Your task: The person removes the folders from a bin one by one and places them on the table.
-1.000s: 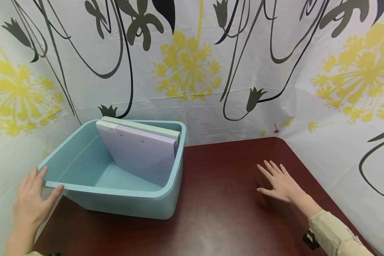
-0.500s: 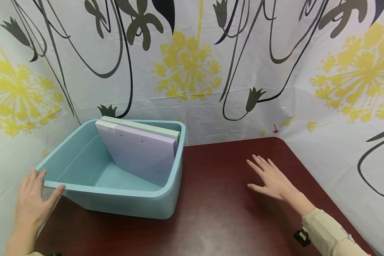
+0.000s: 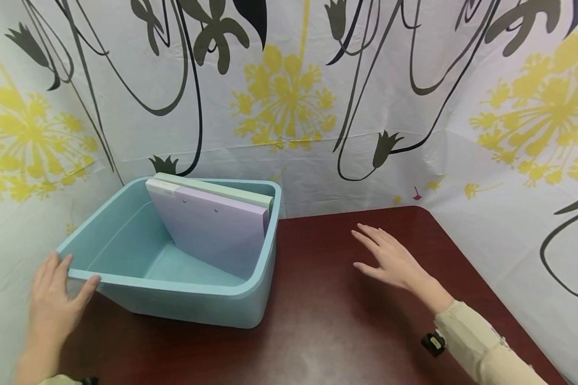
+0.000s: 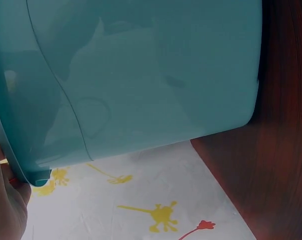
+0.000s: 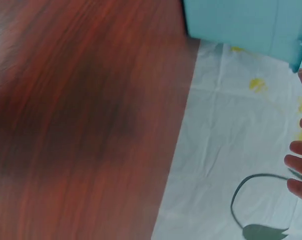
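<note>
A light blue plastic bin [image 3: 173,289] stands on the left part of the table. At its near left corner my left hand [image 3: 55,299] holds the rim, the thumb along the front and the fingers on the left side. The left wrist view shows the bin's outer wall [image 4: 156,75] beside that hand [image 4: 8,205]. Inside lean a lilac file folder [image 3: 212,230] with two small rivets and a pale green one [image 3: 212,187] behind it. My right hand [image 3: 390,259] hovers over the table, right of the bin, fingers spread and holding nothing.
The dark red wooden table [image 3: 318,321] has a rounded far right corner. Right behind it and along both sides hangs a white cloth [image 3: 308,176] printed with yellow and grey flowers. A small black device [image 3: 433,344] is at my right sleeve.
My right hand has moved left and slightly away from me across the table, towards the bin. The left hand, the bin and the folders have stayed in place.
</note>
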Demonstrator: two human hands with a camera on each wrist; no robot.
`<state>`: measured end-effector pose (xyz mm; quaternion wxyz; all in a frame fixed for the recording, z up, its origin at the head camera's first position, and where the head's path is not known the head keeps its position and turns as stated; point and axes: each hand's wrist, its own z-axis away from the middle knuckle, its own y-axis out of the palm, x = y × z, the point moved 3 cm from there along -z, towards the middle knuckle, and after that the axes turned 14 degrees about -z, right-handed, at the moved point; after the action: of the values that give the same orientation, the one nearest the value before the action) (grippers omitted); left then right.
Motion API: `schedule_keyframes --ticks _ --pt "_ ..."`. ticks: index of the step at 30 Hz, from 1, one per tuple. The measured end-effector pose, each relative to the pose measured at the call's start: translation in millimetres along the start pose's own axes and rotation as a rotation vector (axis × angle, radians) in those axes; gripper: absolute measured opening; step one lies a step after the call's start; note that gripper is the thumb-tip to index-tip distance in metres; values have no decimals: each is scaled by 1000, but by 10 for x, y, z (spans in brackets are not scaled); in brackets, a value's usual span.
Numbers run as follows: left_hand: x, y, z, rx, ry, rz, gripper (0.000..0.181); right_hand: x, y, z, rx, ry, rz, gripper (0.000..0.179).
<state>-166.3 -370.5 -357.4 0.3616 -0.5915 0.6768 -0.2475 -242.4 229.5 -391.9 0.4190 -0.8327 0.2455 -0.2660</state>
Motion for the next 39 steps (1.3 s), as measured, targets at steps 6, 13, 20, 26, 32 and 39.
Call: schedule_keyframes --ticks 6,13,20,26,32,39 --pt "-5 16 4 -40 -2 11 75 96 0 -186 -16 -27 -26 65" --pt "1 15 0 -63 -3 18 76 212 17 -401 -3 -33 -41 65" --pt "6 26 -1 -72 0 13 75 342 58 -651 1 -77 -58 62" --pt "9 35 12 -77 5 17 74 469 68 -894 16 -122 -61 61" --pt "16 59 20 -110 6 39 80 619 38 -1134 33 -130 -97 59" --pt "3 70 29 -161 7 42 89 779 57 -1353 42 -73 -221 58"
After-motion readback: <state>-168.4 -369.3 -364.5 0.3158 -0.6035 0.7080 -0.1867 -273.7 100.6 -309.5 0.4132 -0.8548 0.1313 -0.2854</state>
